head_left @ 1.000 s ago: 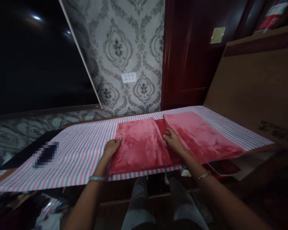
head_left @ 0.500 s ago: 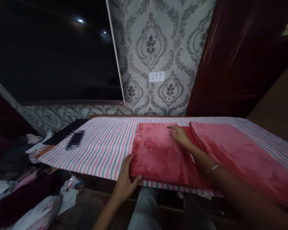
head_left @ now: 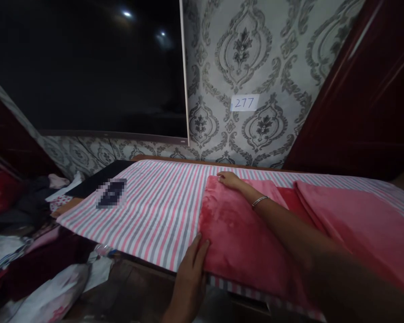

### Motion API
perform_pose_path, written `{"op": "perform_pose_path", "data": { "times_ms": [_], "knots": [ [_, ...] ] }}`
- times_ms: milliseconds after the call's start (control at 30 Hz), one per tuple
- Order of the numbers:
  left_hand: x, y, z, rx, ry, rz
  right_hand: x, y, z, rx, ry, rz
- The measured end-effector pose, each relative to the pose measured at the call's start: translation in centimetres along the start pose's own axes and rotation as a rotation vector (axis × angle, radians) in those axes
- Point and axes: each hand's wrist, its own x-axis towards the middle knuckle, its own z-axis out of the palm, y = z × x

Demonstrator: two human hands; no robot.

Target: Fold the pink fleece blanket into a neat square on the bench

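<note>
A plush red-pink blanket point(head_left: 239, 229) lies partly folded on a striped cloth. Its left part forms a flat panel, and its right part lies in another fold with a darker red strip between them. My right hand point(head_left: 230, 180), below a silver bracelet point(head_left: 260, 201), reaches across to the panel's far left corner, fingers curled down onto it. At the near left edge, my left hand point(head_left: 191, 273) rests with its fingers extended against the blanket's side. My right forearm hides part of the blanket.
The striped cloth point(head_left: 155, 202) covers a long table. A blurred-out dark object point(head_left: 111, 194) lies on it at left. Behind stand a large black screen point(head_left: 87, 67) and a patterned wall with a paper marked 277 point(head_left: 244, 102). Clothes and bags point(head_left: 50, 291) pile up at lower left.
My right hand has moved left across the panel to its far left corner, its fingers now curled. My left hand stays by the near left edge. The camera view has turned slightly left.
</note>
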Motion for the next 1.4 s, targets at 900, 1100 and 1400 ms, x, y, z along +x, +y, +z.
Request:
{"op": "perform_pose_path", "data": {
  "times_ms": [900, 1100, 1400],
  "knots": [
    [1.7, 1.3, -1.2, 0.005, 0.062, 0.001, 1.1, -0.8, -0.5, 0.101, -0.048, 0.054],
    [2.8, 0.7, -2.5, -0.118, -0.119, 0.035, 1.1, -0.2, 0.2, 0.016, -0.052, 0.094],
    [5.4, 1.1, -3.6, -0.279, -0.267, -0.11, 0.0, 0.3, -0.3, -0.119, -0.043, 0.018]
  ]
}}
